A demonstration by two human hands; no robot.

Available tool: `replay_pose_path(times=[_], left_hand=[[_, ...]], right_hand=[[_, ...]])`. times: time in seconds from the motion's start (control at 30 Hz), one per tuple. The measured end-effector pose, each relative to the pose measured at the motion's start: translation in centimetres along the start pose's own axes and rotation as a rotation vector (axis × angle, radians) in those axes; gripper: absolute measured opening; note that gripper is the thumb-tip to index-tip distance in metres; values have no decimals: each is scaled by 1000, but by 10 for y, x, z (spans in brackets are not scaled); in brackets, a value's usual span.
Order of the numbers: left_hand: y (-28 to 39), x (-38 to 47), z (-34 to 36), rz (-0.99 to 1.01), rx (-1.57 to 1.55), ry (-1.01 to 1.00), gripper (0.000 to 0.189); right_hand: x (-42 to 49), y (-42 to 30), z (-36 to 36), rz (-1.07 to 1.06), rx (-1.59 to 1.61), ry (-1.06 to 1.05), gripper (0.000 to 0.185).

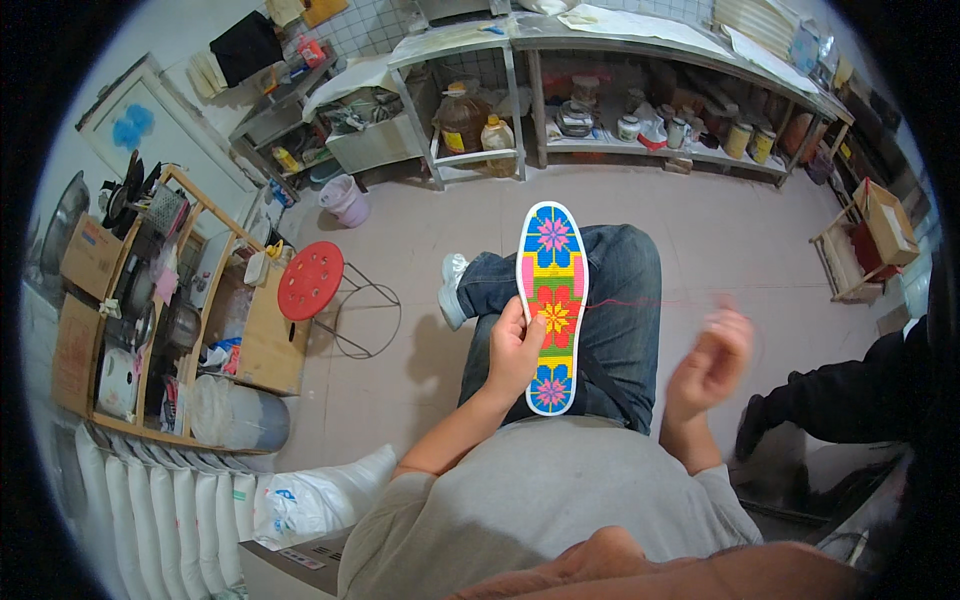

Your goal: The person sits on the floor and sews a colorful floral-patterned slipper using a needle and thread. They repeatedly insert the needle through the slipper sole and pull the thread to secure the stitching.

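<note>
An embroidered insole (553,255) stands lengthwise over my lap, white-edged, with pink, red and yellow flowers on blue, green and yellow stitching. Its left edge is gripped by my left hand (517,345), thumb on the patterned face and fingers behind. From the right edge of the insole a thin red thread (630,302) runs out to the right. At its far end my right hand (711,356), blurred by motion, has its fingertips drawn together on the thread. Whether a needle is between those fingers cannot be made out.
Left of my legs stands a red round stool (311,281), with a loaded wooden shelf (266,337) beyond it. A pink bucket (345,201) and a metal workbench (637,45) are ahead. To the right, another person's dark-clothed leg (840,397) reaches in near a wooden stand (847,247).
</note>
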State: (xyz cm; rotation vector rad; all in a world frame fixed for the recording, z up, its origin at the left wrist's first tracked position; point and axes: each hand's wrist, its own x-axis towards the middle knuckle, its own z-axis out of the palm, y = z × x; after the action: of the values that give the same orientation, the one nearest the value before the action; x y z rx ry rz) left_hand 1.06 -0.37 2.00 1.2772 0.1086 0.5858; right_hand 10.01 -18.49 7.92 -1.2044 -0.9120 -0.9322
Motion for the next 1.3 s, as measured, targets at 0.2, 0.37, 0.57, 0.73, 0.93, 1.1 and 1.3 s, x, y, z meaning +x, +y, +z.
replay_pose_path(times=[0.2, 0.37, 0.57, 0.73, 0.93, 1.1, 1.3], left_hand=[[9, -9, 9, 70, 30, -32, 20], [14, -11, 12, 81, 42, -60, 22], [15, -13, 14, 88, 50, -68, 24], [13, -13, 14, 81, 39, -75, 24], [13, -13, 14, 97, 53, -75, 25], [13, -13, 15, 115, 104, -65, 24], [14, -16, 15, 184, 615, 30, 27]], right_hand=[[-26, -6, 45, 18, -145, -479, 28], [-34, -2, 48, -19, -176, -503, 29], [-32, -4, 51, -23, -176, -509, 28], [-32, -3, 48, -25, -177, -514, 28], [-33, -3, 47, -32, -180, -517, 29], [-34, -3, 47, -44, -197, -537, 29], [-37, -2, 52, -141, -287, -633, 28]])
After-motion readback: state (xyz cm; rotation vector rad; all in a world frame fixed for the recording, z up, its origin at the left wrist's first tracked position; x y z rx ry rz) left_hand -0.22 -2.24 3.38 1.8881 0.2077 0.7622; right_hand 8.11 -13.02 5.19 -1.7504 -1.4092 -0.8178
